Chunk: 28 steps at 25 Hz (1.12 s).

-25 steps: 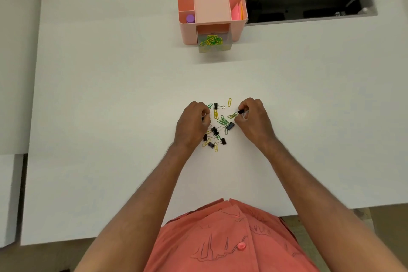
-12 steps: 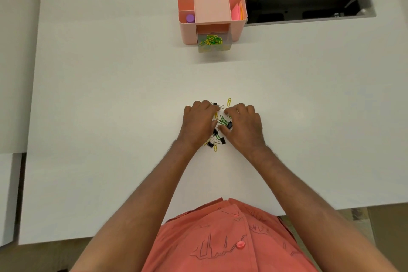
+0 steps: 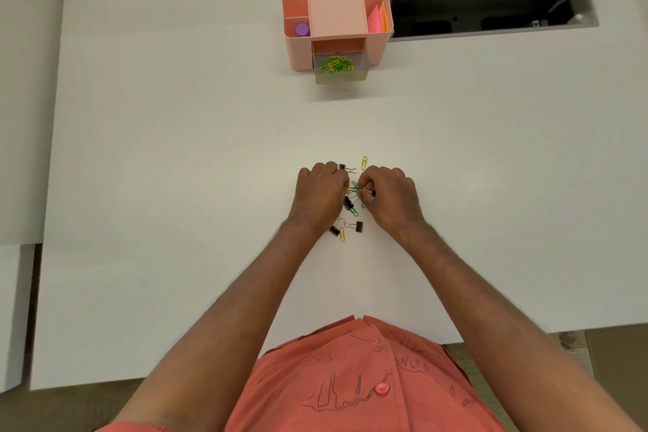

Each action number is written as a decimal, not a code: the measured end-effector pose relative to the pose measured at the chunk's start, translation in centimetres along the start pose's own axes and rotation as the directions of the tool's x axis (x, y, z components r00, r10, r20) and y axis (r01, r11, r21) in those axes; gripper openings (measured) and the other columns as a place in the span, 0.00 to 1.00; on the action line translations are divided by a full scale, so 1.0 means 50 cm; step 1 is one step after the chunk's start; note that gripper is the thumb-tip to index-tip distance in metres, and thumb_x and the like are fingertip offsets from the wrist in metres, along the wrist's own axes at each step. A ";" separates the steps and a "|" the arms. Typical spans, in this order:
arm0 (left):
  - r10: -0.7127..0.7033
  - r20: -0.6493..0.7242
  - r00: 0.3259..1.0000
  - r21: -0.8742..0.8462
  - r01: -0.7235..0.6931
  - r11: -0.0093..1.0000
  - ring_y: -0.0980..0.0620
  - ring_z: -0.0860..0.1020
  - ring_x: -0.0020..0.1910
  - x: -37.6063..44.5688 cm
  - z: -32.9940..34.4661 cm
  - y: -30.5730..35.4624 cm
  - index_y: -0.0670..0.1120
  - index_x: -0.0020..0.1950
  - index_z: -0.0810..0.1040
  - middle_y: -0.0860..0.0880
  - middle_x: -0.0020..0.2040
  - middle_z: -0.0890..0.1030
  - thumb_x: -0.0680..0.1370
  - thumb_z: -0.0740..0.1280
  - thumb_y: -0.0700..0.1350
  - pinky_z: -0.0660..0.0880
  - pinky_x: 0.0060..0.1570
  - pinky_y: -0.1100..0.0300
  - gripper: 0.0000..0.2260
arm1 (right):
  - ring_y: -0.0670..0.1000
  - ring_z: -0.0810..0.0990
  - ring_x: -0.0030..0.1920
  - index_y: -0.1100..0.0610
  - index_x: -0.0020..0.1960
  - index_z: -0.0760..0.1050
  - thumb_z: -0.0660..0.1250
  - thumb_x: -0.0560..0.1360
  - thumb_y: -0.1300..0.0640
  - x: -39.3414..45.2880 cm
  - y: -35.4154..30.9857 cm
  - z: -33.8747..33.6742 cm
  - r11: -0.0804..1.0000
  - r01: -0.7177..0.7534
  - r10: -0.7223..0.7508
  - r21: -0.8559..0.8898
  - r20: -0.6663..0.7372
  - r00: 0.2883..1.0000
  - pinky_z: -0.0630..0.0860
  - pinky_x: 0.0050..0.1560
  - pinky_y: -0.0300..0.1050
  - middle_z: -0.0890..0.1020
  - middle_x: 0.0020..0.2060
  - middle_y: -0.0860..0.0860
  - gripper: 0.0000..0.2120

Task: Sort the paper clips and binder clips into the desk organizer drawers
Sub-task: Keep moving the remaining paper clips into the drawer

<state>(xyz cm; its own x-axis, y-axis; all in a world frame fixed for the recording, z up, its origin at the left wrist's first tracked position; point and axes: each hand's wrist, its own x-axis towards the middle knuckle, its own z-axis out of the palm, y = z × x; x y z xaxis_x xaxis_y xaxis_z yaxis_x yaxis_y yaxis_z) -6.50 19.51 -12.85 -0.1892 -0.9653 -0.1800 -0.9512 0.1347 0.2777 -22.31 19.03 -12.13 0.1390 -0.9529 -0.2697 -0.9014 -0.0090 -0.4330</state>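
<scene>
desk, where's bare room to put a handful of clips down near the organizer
Bare desk runs between the organizer with its open drawer and the hands, and wide to both sides. Crowded: the clip pile between the left hand and right hand.

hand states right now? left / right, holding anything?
Left hand: fingers curled over the pile of loose clips; cannot tell what it grips.
Right hand: fingertips pinched on green and yellow wire paper clips.

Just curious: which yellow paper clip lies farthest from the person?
The lone yellow paper clip just beyond the fingertips; the other visible loose yellow ones lie nearer the wrists.
</scene>
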 end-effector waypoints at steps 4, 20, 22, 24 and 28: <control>0.044 -0.005 0.999 0.007 -0.044 0.999 0.46 0.76 0.51 -0.003 0.002 -0.005 0.49 0.51 0.79 0.50 0.50 0.78 0.79 0.65 0.43 0.66 0.50 0.53 0.05 | 0.47 0.80 0.46 0.49 0.48 0.80 0.72 0.76 0.57 -0.001 0.016 -0.015 0.952 -0.069 0.064 0.298 0.026 0.998 0.76 0.51 0.45 0.82 0.40 0.43 0.04; -0.050 0.000 0.999 -0.200 0.049 0.979 0.49 0.75 0.45 -0.013 -0.020 -0.018 0.50 0.46 0.77 0.54 0.42 0.79 0.78 0.65 0.41 0.67 0.51 0.51 0.05 | 0.41 0.74 0.43 0.49 0.54 0.80 0.64 0.74 0.69 -0.004 0.034 -0.054 0.934 -0.126 0.085 0.335 0.135 0.987 0.69 0.42 0.33 0.75 0.45 0.47 0.18; -0.050 -0.004 0.999 -0.199 0.049 0.979 0.49 0.75 0.45 -0.013 -0.020 -0.019 0.51 0.46 0.77 0.54 0.42 0.79 0.78 0.64 0.41 0.68 0.51 0.51 0.05 | 0.37 0.73 0.43 0.51 0.53 0.81 0.64 0.75 0.69 -0.007 0.031 -0.050 0.956 -0.098 0.065 0.278 0.125 0.990 0.68 0.42 0.31 0.72 0.44 0.45 0.16; -0.051 0.002 0.999 -0.209 0.050 0.977 0.50 0.75 0.45 -0.012 -0.019 -0.019 0.51 0.46 0.77 0.54 0.42 0.79 0.78 0.65 0.41 0.67 0.51 0.52 0.05 | 0.36 0.73 0.44 0.52 0.54 0.81 0.64 0.77 0.68 -0.010 0.029 -0.050 0.963 -0.080 0.055 0.256 0.104 0.993 0.67 0.42 0.28 0.72 0.46 0.45 0.14; -0.049 0.008 0.999 -0.217 0.050 0.975 0.50 0.75 0.45 -0.013 -0.018 -0.019 0.51 0.46 0.77 0.54 0.42 0.79 0.78 0.65 0.41 0.67 0.52 0.52 0.05 | 0.40 0.76 0.45 0.49 0.49 0.82 0.67 0.77 0.62 -0.009 0.024 -0.050 0.953 -0.072 0.060 0.293 0.048 0.997 0.71 0.43 0.32 0.76 0.46 0.46 0.10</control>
<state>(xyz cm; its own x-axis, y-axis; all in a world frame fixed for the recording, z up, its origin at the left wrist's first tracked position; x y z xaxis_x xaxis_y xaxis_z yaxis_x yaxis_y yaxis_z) -5.24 19.79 -12.16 -0.1439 -0.9690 -0.2010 -0.8838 0.0345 0.4665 -24.49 18.69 -10.37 0.1039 -0.9359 -0.3365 -0.7489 0.1490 -0.6457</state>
